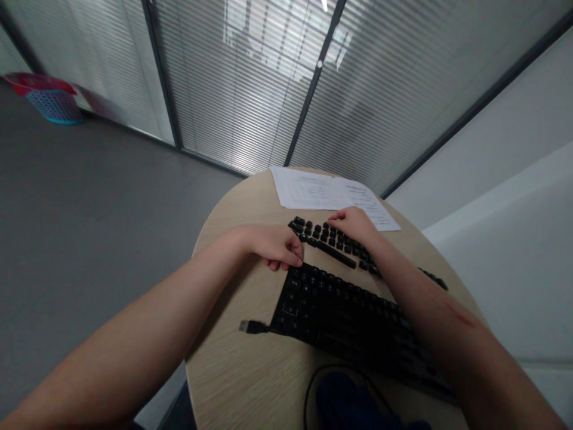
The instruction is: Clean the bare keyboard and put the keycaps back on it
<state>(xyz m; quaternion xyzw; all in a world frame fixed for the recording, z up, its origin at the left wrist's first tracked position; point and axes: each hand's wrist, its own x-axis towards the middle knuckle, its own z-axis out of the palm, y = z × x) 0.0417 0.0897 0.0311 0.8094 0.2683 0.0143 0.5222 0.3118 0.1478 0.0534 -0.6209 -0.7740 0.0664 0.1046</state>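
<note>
A black keyboard (349,310) lies slanted across the round wooden table, its keys partly in shadow. Beyond it, loose black keycaps (332,241) are laid out in rows, with a long black bar (333,253) beside them. My left hand (280,246) is closed, thumb and fingers pressed together just above the keyboard's upper left corner; whatever it holds is hidden. Over the far row of keycaps, my right hand (353,222) has its thumb and fingertips pinched at a keycap (326,226). My right forearm covers part of the rows and the keyboard's right side.
Printed white sheets (308,190) lie at the table's far edge. A USB plug (253,326) rests left of the keyboard, and a black cable (308,388) curves near a dark blue object (344,403). Glass partitions with blinds stand behind; a red-and-blue basket (54,104) is on the floor.
</note>
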